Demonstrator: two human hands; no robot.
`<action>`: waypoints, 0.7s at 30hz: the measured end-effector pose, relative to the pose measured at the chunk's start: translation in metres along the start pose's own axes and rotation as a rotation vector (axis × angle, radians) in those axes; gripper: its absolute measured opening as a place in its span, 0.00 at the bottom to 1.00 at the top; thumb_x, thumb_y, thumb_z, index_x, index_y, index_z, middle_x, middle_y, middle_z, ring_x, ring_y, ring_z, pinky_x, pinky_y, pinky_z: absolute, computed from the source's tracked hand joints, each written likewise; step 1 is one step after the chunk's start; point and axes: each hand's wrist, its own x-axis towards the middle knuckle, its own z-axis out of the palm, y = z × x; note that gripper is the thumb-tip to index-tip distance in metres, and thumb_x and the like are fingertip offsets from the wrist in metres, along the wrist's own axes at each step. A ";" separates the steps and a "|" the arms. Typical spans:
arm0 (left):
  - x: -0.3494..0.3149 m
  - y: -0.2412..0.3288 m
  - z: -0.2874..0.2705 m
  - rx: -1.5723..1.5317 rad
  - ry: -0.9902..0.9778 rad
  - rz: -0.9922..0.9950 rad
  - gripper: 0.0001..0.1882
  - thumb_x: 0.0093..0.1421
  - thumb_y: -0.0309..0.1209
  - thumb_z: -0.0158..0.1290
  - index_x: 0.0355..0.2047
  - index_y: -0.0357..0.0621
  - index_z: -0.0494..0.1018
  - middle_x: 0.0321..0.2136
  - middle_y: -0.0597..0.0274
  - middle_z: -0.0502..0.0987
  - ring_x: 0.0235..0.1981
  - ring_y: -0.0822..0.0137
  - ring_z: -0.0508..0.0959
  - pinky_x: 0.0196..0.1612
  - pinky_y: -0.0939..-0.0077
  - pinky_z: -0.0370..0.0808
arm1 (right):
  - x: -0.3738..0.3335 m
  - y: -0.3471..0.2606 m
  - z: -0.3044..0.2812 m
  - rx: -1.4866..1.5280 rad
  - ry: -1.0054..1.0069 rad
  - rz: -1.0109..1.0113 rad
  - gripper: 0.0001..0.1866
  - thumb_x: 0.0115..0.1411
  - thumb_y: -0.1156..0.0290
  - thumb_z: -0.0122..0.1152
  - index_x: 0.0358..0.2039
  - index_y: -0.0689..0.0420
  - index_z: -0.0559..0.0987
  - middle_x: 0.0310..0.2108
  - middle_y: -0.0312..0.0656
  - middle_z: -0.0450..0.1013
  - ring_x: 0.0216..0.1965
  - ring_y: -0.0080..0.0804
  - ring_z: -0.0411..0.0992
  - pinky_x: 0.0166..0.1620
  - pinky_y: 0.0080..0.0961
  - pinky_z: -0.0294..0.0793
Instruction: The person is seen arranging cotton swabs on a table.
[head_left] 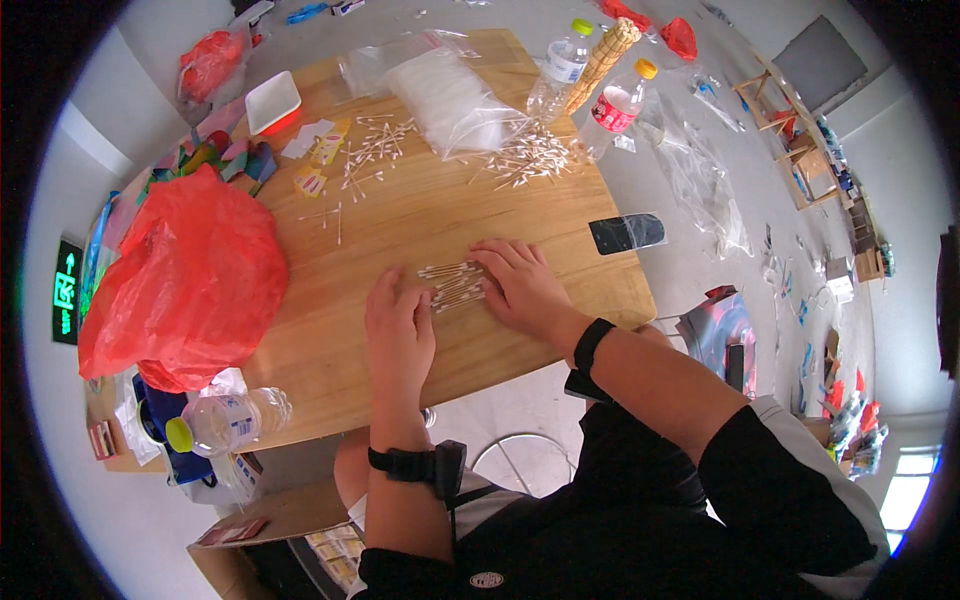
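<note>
A small row of cotton swabs (455, 288) lies side by side on the wooden table (340, 350), sticks running left to right. On its left side my left hand (400, 320) rests on the tabletop, fingers slightly bent and apart, thumb at the swab ends. My right hand (522, 285) lies at the opposite ends with its fingers stretched out and the fingertips close to the cotton tips. Neither hand is wrapped around anything. Farther back are a loose pile of cotton swabs (525, 155) and a scattered group of swabs (375, 150).
A red plastic bag (190, 270) bulges over the left side. Clear plastic bags (450, 100) lie at the back, near two bottles (562, 72) (615, 108). A dark flat object in clear film (627, 234) sits at the right edge. Another bottle (225, 420) lies front left.
</note>
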 end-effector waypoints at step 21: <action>-0.001 0.004 0.003 0.028 0.009 0.003 0.06 0.64 0.29 0.56 0.38 0.44 0.81 0.57 0.46 0.72 0.60 0.44 0.69 0.62 0.53 0.66 | 0.000 0.000 0.002 -0.004 0.016 0.003 0.20 0.60 0.73 0.56 0.54 0.54 0.74 0.57 0.41 0.70 0.59 0.44 0.66 0.61 0.42 0.63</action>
